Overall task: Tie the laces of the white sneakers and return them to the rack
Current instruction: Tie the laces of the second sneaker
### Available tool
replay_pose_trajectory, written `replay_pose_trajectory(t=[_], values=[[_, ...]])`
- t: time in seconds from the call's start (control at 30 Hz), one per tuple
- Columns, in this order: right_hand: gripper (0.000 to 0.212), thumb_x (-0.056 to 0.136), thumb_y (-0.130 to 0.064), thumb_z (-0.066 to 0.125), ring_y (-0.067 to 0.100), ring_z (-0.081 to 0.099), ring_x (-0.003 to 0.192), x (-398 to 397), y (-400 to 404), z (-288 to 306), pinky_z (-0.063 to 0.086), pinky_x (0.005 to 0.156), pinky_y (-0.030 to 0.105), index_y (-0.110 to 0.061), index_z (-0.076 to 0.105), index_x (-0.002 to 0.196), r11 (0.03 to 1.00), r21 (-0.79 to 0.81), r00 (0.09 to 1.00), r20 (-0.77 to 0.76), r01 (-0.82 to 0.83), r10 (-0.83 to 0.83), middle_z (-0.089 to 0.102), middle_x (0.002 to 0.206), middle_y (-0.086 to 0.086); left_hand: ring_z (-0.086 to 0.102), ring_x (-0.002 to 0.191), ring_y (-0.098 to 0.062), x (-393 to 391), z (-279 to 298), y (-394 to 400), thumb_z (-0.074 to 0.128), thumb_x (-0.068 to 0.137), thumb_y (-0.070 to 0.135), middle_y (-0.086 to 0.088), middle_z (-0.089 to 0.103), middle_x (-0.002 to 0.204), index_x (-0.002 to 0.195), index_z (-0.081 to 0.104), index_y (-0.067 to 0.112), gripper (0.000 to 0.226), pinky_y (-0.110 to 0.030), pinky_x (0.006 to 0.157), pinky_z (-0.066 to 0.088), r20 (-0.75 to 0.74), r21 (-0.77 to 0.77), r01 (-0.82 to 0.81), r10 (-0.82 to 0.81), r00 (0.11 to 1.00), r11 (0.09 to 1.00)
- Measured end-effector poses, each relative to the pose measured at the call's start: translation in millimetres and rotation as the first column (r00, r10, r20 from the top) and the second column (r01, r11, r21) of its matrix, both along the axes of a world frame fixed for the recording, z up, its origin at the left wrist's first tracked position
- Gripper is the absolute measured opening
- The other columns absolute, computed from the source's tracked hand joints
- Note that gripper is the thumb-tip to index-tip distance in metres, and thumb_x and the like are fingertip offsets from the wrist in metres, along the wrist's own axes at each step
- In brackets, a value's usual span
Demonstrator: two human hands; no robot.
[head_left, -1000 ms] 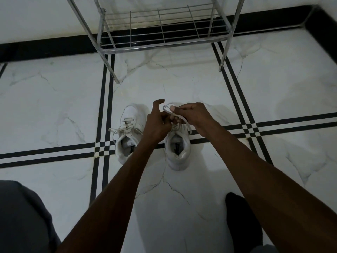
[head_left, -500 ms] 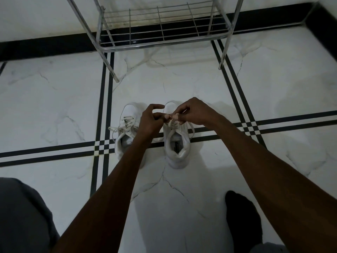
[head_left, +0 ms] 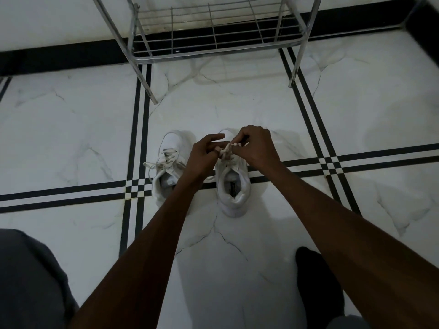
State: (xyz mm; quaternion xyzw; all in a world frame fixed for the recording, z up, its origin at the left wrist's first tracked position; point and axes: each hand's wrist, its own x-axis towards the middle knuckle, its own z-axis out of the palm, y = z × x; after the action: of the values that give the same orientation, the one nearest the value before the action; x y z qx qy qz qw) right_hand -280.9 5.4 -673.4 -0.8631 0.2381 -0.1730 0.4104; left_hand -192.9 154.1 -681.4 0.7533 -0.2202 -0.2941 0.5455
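Two white sneakers stand side by side on the marble floor, toes pointing away from me. The left sneaker (head_left: 169, 160) has loose laces spilling to its left side. Over the right sneaker (head_left: 234, 186) my two hands meet. My left hand (head_left: 202, 155) pinches one part of its white lace (head_left: 226, 149), and my right hand (head_left: 255, 146) pinches another part from the right, both just above the tongue. The toe of the right sneaker is mostly hidden behind my hands. The metal rack (head_left: 213, 32) stands beyond the shoes, against the wall.
The rack's front legs (head_left: 148, 86) touch the floor a short way past the sneakers. My dark-socked foot (head_left: 318, 288) rests at the lower right and my grey-clad knee (head_left: 28, 281) at the lower left. Black stripe lines cross the white floor.
The hands have drawn closer together over the right sneaker's lace, and the loop that stood up a second ago is now pulled down small between the fingers.
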Motion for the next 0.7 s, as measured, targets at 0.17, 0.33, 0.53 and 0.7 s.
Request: replay_pose_trajectory(t=[0.17,0.33,0.53,0.7], values=[[0.007,0.076,-0.01,0.079,-0.004,0.069,0.068,-1,-1,1,0.053,0.062,0.008,-0.011,0.078,0.083,0.983,0.179,0.999,-0.007,0.049,-0.049,0.076,0.081,-0.004,0.072,0.11,-0.017,0,-2,-6,0.061,0.097,0.003,-0.008,0.075,0.121,0.127,0.07,0.007,0.031,-0.032,0.093,0.06,0.098,0.037,0.001,-0.005,0.995,0.999],[0.019,0.07,-0.023,0.089,0.014,0.076,0.08,-11,-13,3,0.063,0.072,0.028,-0.014,0.081,0.084,0.932,0.351,0.993,-0.103,0.087,-0.054,0.079,0.084,0.001,0.076,0.088,-0.015,5,1,-4,0.07,0.092,0.019,-0.002,0.082,0.096,0.101,0.083,0.02,0.016,-0.037,0.085,0.061,0.333,0.205,-0.068,-0.004,0.943,0.976],[0.028,0.072,-0.023,0.082,0.019,0.074,0.086,-47,-43,-19,0.06,0.086,0.037,-0.005,0.076,0.092,0.766,0.489,0.873,-0.45,0.418,-0.189,0.079,0.093,0.009,0.063,0.11,-0.024,14,-1,30,0.065,0.09,0.019,0.004,0.079,0.093,0.1,0.079,0.029,0.02,-0.049,0.1,0.036,0.576,0.502,-0.167,-0.184,0.796,0.848],[0.022,0.084,-0.016,0.073,0.011,0.054,0.066,-64,-36,-26,0.046,0.061,0.026,0.0,0.073,0.099,0.687,0.527,0.831,-0.515,0.5,-0.21,0.071,0.088,0.009,0.051,0.112,-0.03,3,-5,46,0.067,0.092,0.027,-0.002,0.076,0.095,0.101,0.079,0.026,0.015,-0.048,0.096,0.034,0.652,0.554,-0.209,-0.264,0.711,0.806]])
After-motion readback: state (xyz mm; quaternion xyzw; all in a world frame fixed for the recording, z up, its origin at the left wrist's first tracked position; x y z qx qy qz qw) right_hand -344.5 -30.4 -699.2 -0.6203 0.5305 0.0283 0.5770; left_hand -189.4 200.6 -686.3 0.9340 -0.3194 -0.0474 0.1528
